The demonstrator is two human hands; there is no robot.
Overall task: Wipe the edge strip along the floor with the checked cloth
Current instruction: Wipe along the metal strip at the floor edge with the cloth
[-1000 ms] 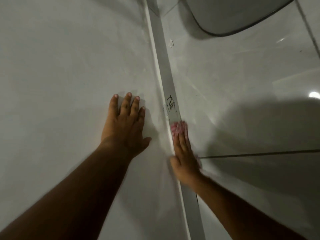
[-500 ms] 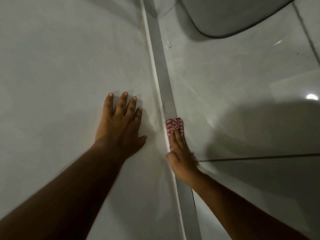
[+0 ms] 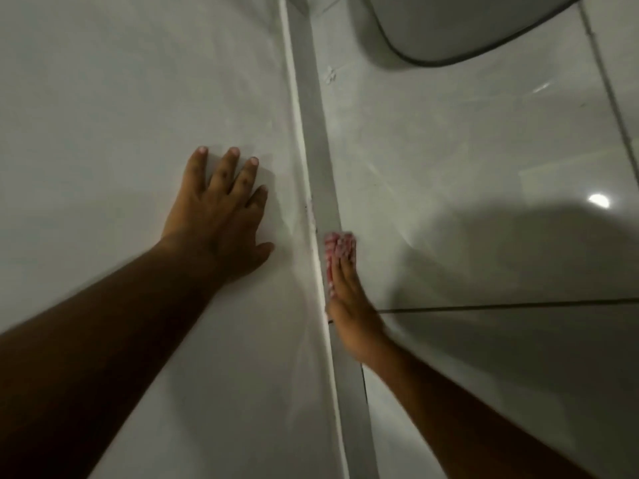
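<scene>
The pale wall [image 3: 121, 98] filled the side of the view toward nine o'clock, and the glossy tiled floor [image 3: 484, 167] filled the side toward three o'clock. Between them the grey edge strip [image 3: 320, 160] ran from twelve o'clock down to six o'clock, so the person had evidently crouched close over the corner to follow it. A rounded white fixture [image 3: 466, 25] stood on the floor near one o'clock, well apart from the hands; what it was could not be told.

The left hand [image 3: 221, 219] lay flat on the wall at about ten o'clock of the cloth, palm down, fingers [image 3: 230, 167] spread straight and holding nothing. Judging by its placement, it served as a brace for the body's weight while the other arm worked.

The right hand [image 3: 349, 305] lay along the strip near the centre of the view, its edge toward the wall. Its fingers were extended and close together, not curled. They pressed down on the checked cloth [image 3: 339, 245] rather than pinching it. The red-and-white cloth was bunched under and just ahead of the fingertips, toward twelve o'clock, and sat on the strip against the white bead at the wall's foot. Holding it flat that way probably kept pressure on the narrow strip during each pass. The cloth was blurred, so its folds could not be made out.
</scene>
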